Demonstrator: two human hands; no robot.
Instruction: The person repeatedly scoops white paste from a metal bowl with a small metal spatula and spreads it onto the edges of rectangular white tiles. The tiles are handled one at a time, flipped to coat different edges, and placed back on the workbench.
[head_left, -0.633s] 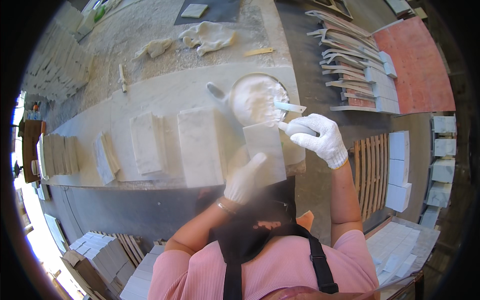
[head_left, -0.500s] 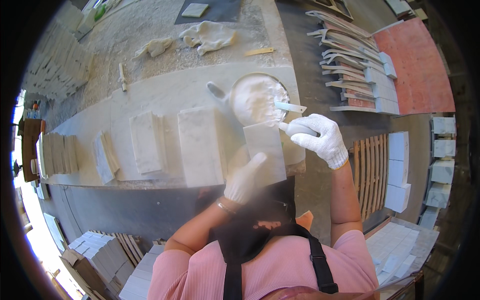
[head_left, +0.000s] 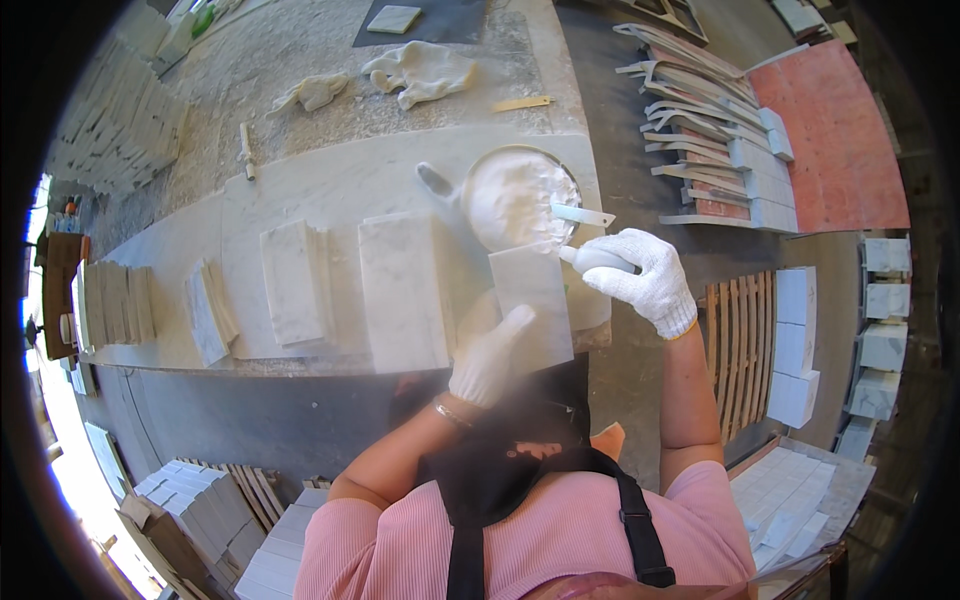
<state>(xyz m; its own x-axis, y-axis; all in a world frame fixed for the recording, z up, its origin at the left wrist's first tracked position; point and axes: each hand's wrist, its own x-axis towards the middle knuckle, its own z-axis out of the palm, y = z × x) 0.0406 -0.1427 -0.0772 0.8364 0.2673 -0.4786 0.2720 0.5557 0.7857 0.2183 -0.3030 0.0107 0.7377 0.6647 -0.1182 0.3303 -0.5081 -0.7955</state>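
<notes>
Two white-gloved hands are shown from above at a dusty desk [head_left: 330,190]. By the left hand [head_left: 488,358], a pale rectangular tile [head_left: 528,282] is pinched near its lower left side, the thumb laid on the upper face and the fingers apparently hidden beneath; a hazy blur lies over this area. The tile is held in front of the person, at the desk's near edge, its far end just at the near rim of a round bowl [head_left: 574,180] filled with white paste [head_left: 513,195]; whether the rim is touched cannot be told. By the right hand [head_left: 640,282], a small whitish bottle [head_left: 600,258] is gripped with curled fingers, its narrow tip pointed at the tile's far right corner; contact cannot be made out. A flat pale strip [head_left: 584,215] is left standing out of the paste on the right. To the left, a thick stack of tiles [head_left: 400,290] and a smaller stack [head_left: 290,285] are set out in a row; farther back, a crumpled cloth [head_left: 420,72] is seen. The step in hand is judged to be work with the bottle's tip along the tile's far end. For the next move, a steady tile, a well-aimed tip and an even squeeze seem to be called for.
</notes>
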